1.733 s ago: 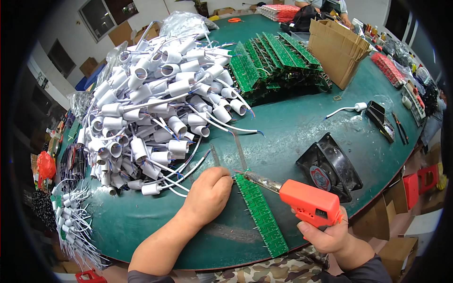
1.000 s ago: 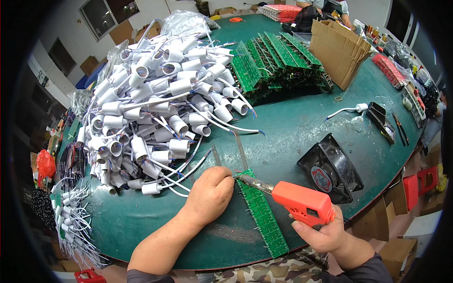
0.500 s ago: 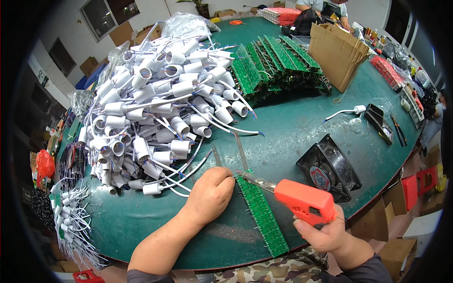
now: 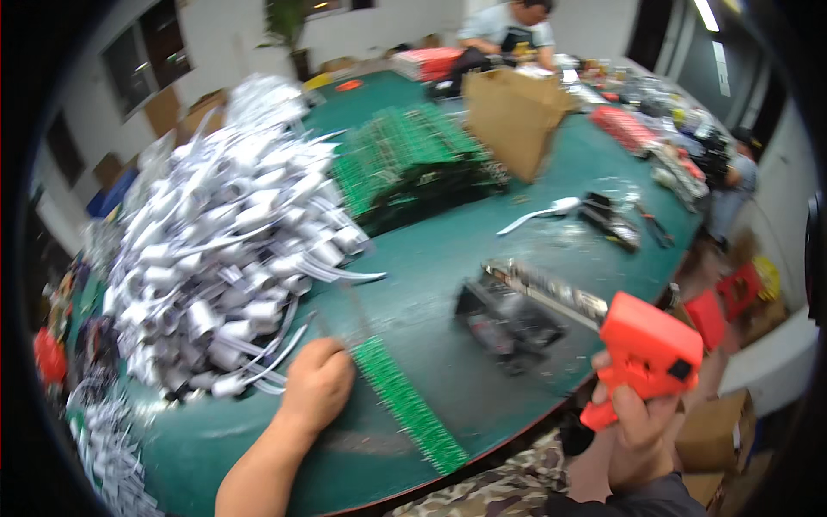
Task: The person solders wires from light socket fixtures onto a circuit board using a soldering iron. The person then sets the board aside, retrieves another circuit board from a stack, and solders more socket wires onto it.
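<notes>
My right hand (image 4: 637,420) grips a red pistol-shaped soldering gun (image 4: 648,340). The gun is raised, its long metal barrel pointing up and left, and its tip appears above a black square fan (image 4: 504,327). My left hand (image 4: 317,388) rests closed on the table beside the upper end of a narrow green circuit board (image 4: 409,405); what its fingers hold, if anything, is hidden. Just behind that hand lie loose white cables from a heap of white lamp sockets (image 4: 224,250). Motion smears much of the view.
Stacked green circuit boards (image 4: 405,159) stand behind, next to a cardboard box (image 4: 512,116). A single white socket with cable (image 4: 551,211), a black holder (image 4: 610,222) and pliers (image 4: 656,226) lie at right. Another person (image 4: 508,34) sits across the green table (image 4: 413,258).
The soldering gun has left the board's upper end and swung up and right in my right hand. My left hand stays by the board. The whole view has turned to the right.
</notes>
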`<action>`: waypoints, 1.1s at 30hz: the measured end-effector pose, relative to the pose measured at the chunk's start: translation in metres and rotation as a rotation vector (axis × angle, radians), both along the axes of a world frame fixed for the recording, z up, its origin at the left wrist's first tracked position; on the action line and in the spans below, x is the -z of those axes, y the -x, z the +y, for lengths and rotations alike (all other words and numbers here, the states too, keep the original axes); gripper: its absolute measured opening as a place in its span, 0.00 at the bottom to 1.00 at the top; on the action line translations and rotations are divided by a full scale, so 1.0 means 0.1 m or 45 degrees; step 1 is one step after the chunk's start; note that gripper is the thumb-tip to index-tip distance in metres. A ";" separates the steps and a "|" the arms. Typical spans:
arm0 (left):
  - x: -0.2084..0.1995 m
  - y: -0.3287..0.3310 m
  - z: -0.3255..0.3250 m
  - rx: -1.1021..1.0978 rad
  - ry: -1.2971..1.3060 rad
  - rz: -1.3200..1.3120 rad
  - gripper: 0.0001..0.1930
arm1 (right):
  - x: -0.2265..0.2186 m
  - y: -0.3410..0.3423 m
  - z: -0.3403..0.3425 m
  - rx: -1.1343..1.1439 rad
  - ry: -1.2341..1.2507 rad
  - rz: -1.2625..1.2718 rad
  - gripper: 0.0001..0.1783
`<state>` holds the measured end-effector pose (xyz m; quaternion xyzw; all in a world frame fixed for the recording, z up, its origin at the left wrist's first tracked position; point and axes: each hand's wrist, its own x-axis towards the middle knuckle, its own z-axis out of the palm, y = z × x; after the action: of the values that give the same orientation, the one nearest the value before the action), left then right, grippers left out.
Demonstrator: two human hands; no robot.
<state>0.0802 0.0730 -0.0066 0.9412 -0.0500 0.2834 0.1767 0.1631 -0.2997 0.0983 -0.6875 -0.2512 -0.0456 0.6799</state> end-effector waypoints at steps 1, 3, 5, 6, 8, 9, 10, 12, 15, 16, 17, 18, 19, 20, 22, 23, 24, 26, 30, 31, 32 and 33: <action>0.04 0.02 0.03 0.009 0.001 -0.019 0.04 | 0.00 -0.11 -0.06 0.102 -0.079 -0.042 0.24; 0.05 0.08 0.05 -0.037 0.013 0.000 0.04 | 0.02 -0.52 -0.25 0.217 -0.108 -0.251 0.21; 0.04 0.09 0.04 -0.055 0.016 0.014 0.05 | 0.00 -0.87 -0.41 0.426 -0.089 -0.269 0.18; 0.04 0.07 0.04 -0.044 0.020 0.005 0.05 | 0.01 -1.07 -0.55 0.506 -0.090 -0.299 0.16; 0.04 0.04 0.02 -0.021 0.013 -0.016 0.05 | 0.10 -1.42 -0.76 0.767 0.029 -0.377 0.15; 0.04 0.02 0.02 -0.032 0.011 -0.014 0.05 | 0.20 -1.60 -0.83 0.871 0.041 -0.410 0.16; 0.04 -0.01 0.00 -0.037 0.012 -0.012 0.05 | 0.35 -1.81 -0.98 0.960 0.183 -0.347 0.17; 0.05 0.00 -0.02 -0.028 0.025 -0.028 0.05 | 0.50 -1.99 -1.10 1.044 0.397 -0.129 0.18; 0.04 0.02 -0.01 -0.084 0.017 -0.044 0.06 | 0.63 -1.86 -0.90 0.913 0.149 -0.234 0.18; 0.05 0.09 -0.01 -0.096 0.002 -0.041 0.06 | 0.48 -1.65 -0.75 0.807 -0.035 -0.267 0.16; 0.04 0.15 0.00 -0.094 0.023 -0.017 0.06 | 0.40 -1.46 -0.69 0.675 -0.034 -0.214 0.17; 0.02 0.12 0.01 -0.091 0.044 0.001 0.06 | 0.32 -1.24 -0.70 0.585 -0.028 -0.207 0.19; 0.00 0.08 0.01 -0.033 0.015 0.006 0.07 | 0.18 -0.99 -0.58 0.481 -0.193 -0.249 0.19; 0.04 0.06 0.02 -0.030 0.007 0.023 0.08 | 0.09 -0.74 -0.44 0.314 -0.325 -0.216 0.21; 0.03 0.00 0.00 -0.029 -0.008 0.014 0.06 | -0.08 -0.25 -0.33 0.186 -0.127 -0.091 0.30; 0.01 0.00 0.00 -0.006 0.009 0.017 0.06 | 0.04 -0.17 -0.25 0.144 -0.134 -0.135 0.32; 0.01 -0.04 -0.02 0.013 0.008 -0.001 0.06 | 0.06 -0.06 -0.23 -0.062 -0.043 0.106 0.31; 0.03 -0.04 0.00 0.031 0.000 -0.036 0.09 | 0.09 0.04 -0.02 -0.371 0.107 0.322 0.28; 0.03 0.01 0.03 0.018 0.000 -0.027 0.09 | 0.49 0.05 0.54 -0.590 0.067 0.183 0.24; 0.04 0.03 0.04 0.018 0.005 -0.029 0.09 | 0.54 0.05 0.64 -0.599 0.082 0.189 0.24; 0.04 0.04 0.05 0.010 0.009 -0.026 0.09 | 0.61 0.04 0.68 -0.607 0.086 0.193 0.24; 0.04 0.04 0.05 0.018 0.011 -0.033 0.09 | 0.67 0.02 0.73 -0.612 0.146 0.156 0.23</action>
<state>0.0757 0.0783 -0.0105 0.9364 -0.0579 0.2944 0.1820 0.1608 -0.2272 0.0313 -0.6468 -0.3679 0.1734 0.6452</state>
